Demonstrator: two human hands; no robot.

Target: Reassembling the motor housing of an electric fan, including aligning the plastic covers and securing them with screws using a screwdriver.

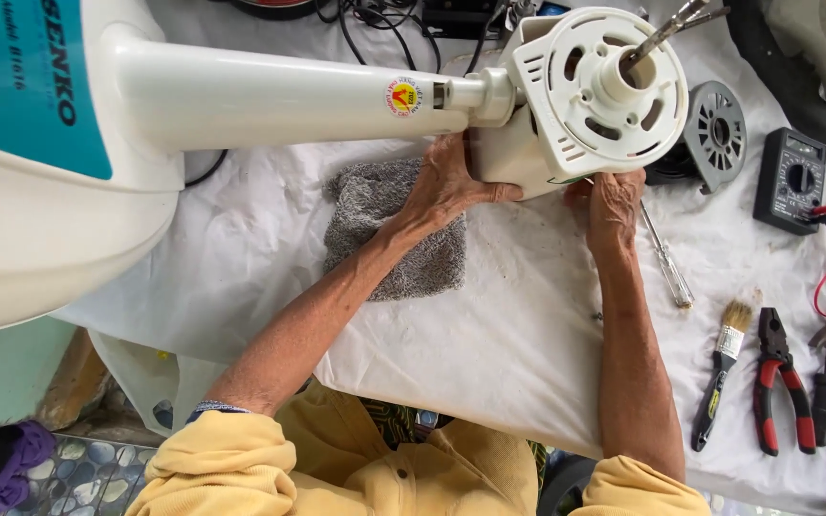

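A white pedestal fan [270, 91] lies on its side across the cloth-covered counter [489, 334], its motor housing [576, 105] to the right with the bare shaft pointing up. The left hand [446, 186] grips the housing's near side; the right hand [614, 205] closes under its lower edge. A steady hold from both sides keeps it from rolling. A grey towel [384, 229] sits underneath, while the screwdriver [666, 258], brush [724, 373], pliers [778, 392] and multimeter [791, 180] crowd the right.
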